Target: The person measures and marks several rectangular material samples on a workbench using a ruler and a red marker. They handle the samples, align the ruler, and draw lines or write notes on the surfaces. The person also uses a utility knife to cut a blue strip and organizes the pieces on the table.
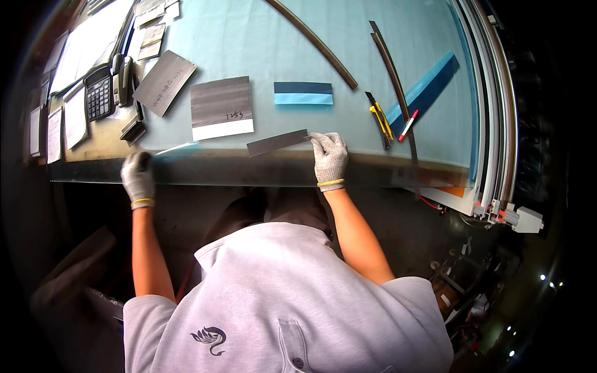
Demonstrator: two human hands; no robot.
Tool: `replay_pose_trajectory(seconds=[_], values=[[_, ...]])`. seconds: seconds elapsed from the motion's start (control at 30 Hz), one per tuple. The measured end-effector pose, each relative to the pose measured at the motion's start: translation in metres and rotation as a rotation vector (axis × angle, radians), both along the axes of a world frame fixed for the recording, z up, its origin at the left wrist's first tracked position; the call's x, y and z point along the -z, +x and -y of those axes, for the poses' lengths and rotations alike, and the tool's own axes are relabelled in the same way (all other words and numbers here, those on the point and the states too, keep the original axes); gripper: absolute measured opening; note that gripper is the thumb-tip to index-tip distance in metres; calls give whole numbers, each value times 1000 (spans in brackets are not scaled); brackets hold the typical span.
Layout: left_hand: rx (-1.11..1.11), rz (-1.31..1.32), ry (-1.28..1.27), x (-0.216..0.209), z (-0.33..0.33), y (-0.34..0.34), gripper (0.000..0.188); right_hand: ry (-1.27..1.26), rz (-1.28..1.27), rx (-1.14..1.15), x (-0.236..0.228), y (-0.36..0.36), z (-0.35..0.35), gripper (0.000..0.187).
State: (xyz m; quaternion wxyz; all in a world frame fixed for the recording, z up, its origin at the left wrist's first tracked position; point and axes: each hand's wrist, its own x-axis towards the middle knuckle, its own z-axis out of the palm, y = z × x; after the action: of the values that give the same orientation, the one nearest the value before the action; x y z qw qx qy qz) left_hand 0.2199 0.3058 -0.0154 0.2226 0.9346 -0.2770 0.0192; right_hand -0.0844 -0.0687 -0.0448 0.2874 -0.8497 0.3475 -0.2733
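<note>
Both my hands wear pale knitted gloves with yellow cuffs. My right hand (329, 158) pinches the right end of a narrow dark grey strip (277, 143) close to the table's front edge. Off to the left, my left hand (138, 177) is curled at the same edge and slightly blurred. A thin pale strip (177, 149), smeared too, runs rightward from its fingers. Beyond the dark strip lie a grey panel with a white lower band (222, 105) and a small piece in dark and light blue (303, 94).
A tilted grey card (165, 82), a calculator (99, 98) and papers (76, 118) lie at left. Toward the right are a yellow-black utility knife (379, 121), a red-white marker (407, 125), a blue strip (429, 90) and long dark strips (317, 43). Metal rails (500, 93) line the right side.
</note>
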Motion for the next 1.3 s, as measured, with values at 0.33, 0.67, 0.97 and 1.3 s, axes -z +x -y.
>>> replay_pose_trajectory(seconds=[0.33,0.67,0.97,1.3], values=[[224,148,89,-11,92,-64,60,-215,-255,282,-4,-32,43,24],[493,-17,91,-7,165,-117,48,-340,-318,-574,4,-55,-40,73],[531,-1004,-70,-50,200,-149,41,-622,33,-525,-63,-17,-39,29],[141,-1431,-552,-62,188,-120,19,-381,-436,-262,-5,47,43,48]])
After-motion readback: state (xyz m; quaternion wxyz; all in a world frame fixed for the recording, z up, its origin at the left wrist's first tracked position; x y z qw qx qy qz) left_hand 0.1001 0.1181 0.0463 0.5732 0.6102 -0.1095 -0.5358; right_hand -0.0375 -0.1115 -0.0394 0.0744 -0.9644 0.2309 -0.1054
